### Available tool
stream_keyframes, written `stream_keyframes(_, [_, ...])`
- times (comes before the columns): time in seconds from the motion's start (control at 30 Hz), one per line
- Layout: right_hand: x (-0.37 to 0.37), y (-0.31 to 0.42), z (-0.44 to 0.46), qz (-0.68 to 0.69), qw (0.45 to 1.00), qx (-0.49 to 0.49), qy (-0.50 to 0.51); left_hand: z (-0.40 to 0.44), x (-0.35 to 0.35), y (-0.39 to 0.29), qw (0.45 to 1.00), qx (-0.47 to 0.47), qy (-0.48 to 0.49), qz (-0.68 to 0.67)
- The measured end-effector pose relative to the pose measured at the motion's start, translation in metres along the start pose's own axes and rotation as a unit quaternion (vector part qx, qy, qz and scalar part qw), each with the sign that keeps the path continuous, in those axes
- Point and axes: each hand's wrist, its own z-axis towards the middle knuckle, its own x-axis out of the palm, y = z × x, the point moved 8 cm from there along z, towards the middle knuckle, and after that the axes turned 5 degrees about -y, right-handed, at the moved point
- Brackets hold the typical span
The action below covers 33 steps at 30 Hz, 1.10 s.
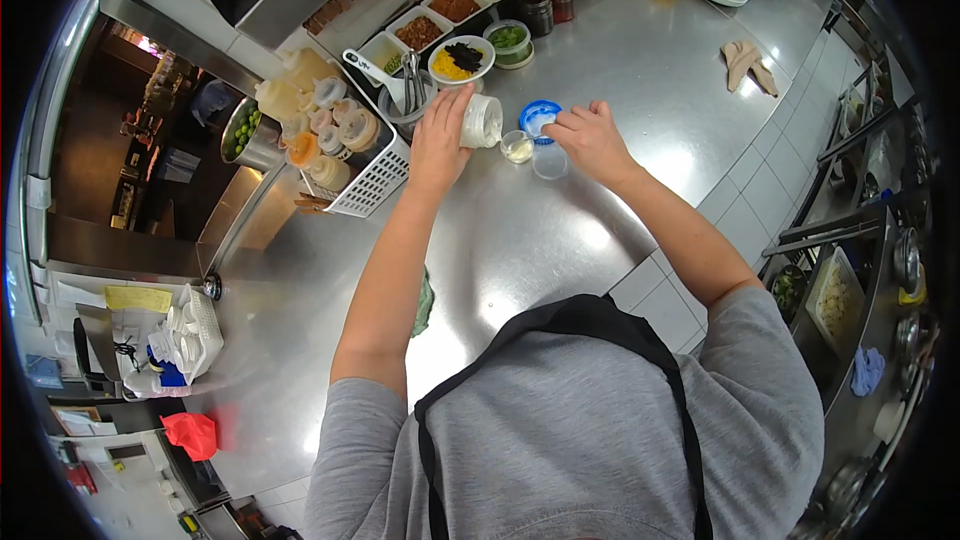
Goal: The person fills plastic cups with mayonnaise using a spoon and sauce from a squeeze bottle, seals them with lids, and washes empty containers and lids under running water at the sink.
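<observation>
My left hand (442, 140) is wrapped round a clear jar (483, 122) with white contents, tipped on its side with its mouth to the right. Just below that mouth stands a small clear cup (517, 148) holding something creamy white. My right hand (594, 145) pinches what looks like a thin spoon (535, 137), pointing toward the cup; its tip is too small to make out. A blue screw lid (540, 116), inner side up, lies behind the cup. Beside the cup is a clear round lid or cup (550, 163).
A white basket (372, 180) of squeeze bottles stands on the left. Behind are a bowl of yellow and black food (462, 60), a tub of greens (510, 43) and several topping trays (453, 6). Beige gloves or cloth (747, 67) lie on the right.
</observation>
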Motion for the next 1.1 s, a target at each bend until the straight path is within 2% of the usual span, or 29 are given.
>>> stream_keyframes(0.23, [-0.034, -0.004, 0.009, 0.024, 0.995, 0.051, -0.080, 0.001, 0.006, 0.000, 1.000, -0.009, 0.007, -0.015])
stream_keyframes(0.37, [-0.037, -0.007, 0.016, 0.024, 0.992, 0.051, -0.111, 0.003, 0.006, -0.001, 0.999, -0.009, 0.013, -0.041])
stream_keyframes(0.43, [-0.033, 0.001, 0.023, 0.021, 0.991, 0.006, -0.134, 0.004, 0.007, -0.003, 0.997, -0.014, 0.013, -0.073])
stream_keyframes(0.57, [-0.016, 0.010, 0.046, 0.023, 0.990, -0.052, -0.132, 0.006, 0.005, -0.009, 0.989, -0.007, 0.013, -0.150])
stream_keyframes(0.67, [-0.005, 0.015, 0.051, 0.019, 0.991, -0.080, -0.106, 0.009, -0.004, -0.011, 0.989, 0.002, 0.001, -0.146])
stream_keyframes(0.87, [0.019, 0.026, 0.024, 0.134, 0.990, -0.008, -0.053, 0.005, -0.016, -0.014, 0.995, 0.055, -0.020, -0.086])
stream_keyframes(0.9, [0.029, 0.014, 0.018, 0.287, 0.948, 0.136, -0.028, 0.004, -0.015, -0.015, 0.995, 0.056, -0.021, -0.086])
stream_keyframes(0.93, [0.046, 0.003, 0.009, 0.426, 0.862, 0.274, 0.000, 0.003, -0.016, -0.015, 0.995, 0.050, -0.036, -0.079])
stream_keyframes(0.97, [0.047, 0.003, 0.011, 0.426, 0.862, 0.274, 0.000, 0.002, -0.017, -0.015, 0.995, 0.045, -0.049, -0.072])
stream_keyframes(1.0, [0.063, -0.001, 0.003, 0.548, 0.751, 0.368, 0.029, 0.002, -0.016, -0.016, 0.995, 0.044, -0.049, -0.072])
stream_keyframes(1.03, [0.079, 0.003, -0.006, 0.649, 0.610, 0.450, 0.058, 0.001, -0.016, -0.017, 0.995, 0.045, -0.057, -0.073])
stream_keyframes(1.07, [0.078, 0.001, -0.008, 0.650, 0.609, 0.452, 0.059, -0.001, -0.016, -0.019, 0.994, 0.045, -0.064, -0.075])
stream_keyframes(1.1, [0.078, -0.001, -0.013, 0.686, 0.539, 0.486, 0.047, -0.003, -0.013, -0.018, 0.994, 0.044, -0.063, -0.075])
